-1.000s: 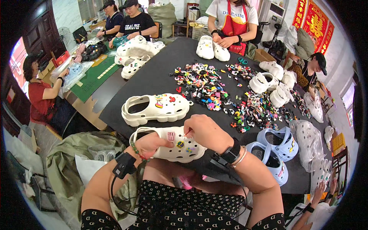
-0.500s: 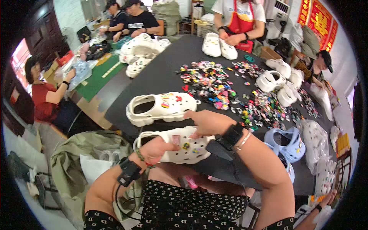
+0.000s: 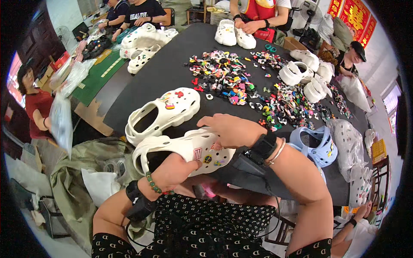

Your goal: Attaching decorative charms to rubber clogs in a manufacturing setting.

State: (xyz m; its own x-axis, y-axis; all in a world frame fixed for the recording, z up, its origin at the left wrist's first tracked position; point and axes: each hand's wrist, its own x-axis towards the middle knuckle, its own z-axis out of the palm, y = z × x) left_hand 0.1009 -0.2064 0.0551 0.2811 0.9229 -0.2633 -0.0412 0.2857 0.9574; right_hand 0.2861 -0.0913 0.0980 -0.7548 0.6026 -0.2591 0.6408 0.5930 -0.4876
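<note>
White clog (image 3: 183, 146) held, clear bag (image 3: 343, 169) around pale clog (image 3: 352, 141)

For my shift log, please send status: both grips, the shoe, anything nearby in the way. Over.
Left grip: holding cream clog. Right grip: on same clog, near charms. Second clog: lying close beyond.
</note>
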